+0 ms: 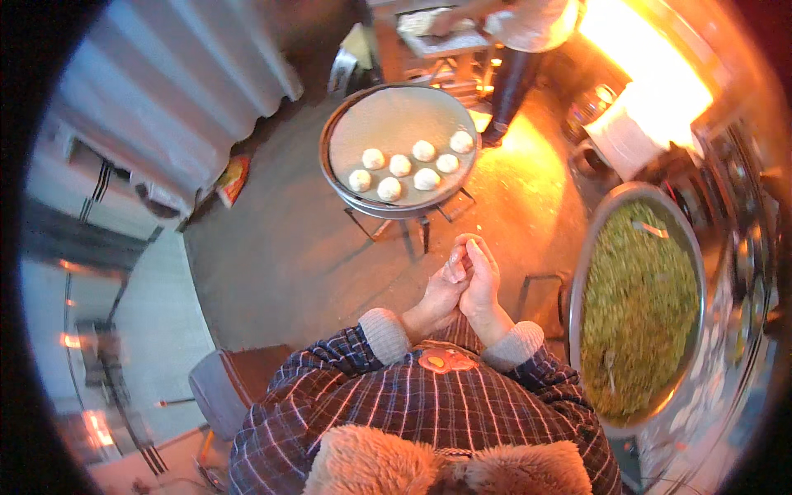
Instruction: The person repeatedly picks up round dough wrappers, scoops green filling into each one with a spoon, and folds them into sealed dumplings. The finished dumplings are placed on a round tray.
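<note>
In front of my body, my left hand (435, 293) and my right hand (481, 279) are pressed together, the fingers curled and cupped against each other. Pale residue shows on the fingers. Whether something lies between the palms is hidden. Beyond my hands, several round white dough balls (400, 165) rest on the near half of a round tray (377, 117) on a stand. A large metal basin (577, 309) of chopped green filling (637, 309) is to my right, with a utensil handle (651, 230) sticking out of it.
Behind the tray, another person's arm (473, 11) reaches over a work surface with whitish material (427, 23). A pale curtain (179, 80) hangs at left. A metal-legged stand (427, 235) supports the tray. A grey seat (216, 390) is by my left side.
</note>
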Motion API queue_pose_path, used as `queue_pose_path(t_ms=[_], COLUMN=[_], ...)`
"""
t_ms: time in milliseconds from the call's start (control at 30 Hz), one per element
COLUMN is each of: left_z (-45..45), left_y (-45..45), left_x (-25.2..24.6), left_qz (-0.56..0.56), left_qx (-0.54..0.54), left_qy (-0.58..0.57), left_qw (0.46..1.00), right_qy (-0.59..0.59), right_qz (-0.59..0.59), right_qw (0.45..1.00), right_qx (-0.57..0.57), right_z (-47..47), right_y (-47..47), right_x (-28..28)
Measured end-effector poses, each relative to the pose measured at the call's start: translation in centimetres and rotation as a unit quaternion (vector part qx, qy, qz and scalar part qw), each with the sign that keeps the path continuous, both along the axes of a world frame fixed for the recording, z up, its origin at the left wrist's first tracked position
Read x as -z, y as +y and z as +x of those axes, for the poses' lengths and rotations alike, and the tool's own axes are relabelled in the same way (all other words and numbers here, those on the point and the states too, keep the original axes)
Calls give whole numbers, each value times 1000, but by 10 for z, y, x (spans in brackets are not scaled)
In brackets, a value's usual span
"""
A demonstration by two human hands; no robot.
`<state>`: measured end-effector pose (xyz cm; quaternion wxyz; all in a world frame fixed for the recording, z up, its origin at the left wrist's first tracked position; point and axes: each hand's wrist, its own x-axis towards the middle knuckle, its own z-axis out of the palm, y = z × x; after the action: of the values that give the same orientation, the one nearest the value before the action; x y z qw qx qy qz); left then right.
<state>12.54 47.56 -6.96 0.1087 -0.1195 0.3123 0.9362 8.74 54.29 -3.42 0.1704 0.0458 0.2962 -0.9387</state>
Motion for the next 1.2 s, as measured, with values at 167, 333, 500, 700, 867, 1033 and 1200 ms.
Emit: queue_pose_path(t_ms=[167, 333, 500, 700, 867, 1033, 1200], left_z=[46, 75, 121, 242, 313, 339, 329], left_y=[70, 133, 267, 447, 545, 605, 668], left_x=[21, 18, -48, -80, -80, -107, -103], left_qz=[-70, 27, -82, -104, -69, -37, -31], left_qx=[172, 307, 259, 420, 519, 562, 568], left_qy=[62, 194, 275, 262, 222, 131, 2], left_qw=[981, 931, 922, 863, 823, 816, 822], right_qy=[66, 89, 179, 92, -19, -29, 39], right_qz=[146, 457, 542, 512, 313, 443, 576], right_qw=[974, 831, 741, 713, 776, 687, 566], right_qx=[159, 304, 354, 470, 548, 575, 589], right_z=[81, 130, 205, 319, 389, 406, 393], right_y=[69, 123, 245, 405, 528, 610, 685], right_x=[-23, -16, -38, -77, -89, -85, -62])
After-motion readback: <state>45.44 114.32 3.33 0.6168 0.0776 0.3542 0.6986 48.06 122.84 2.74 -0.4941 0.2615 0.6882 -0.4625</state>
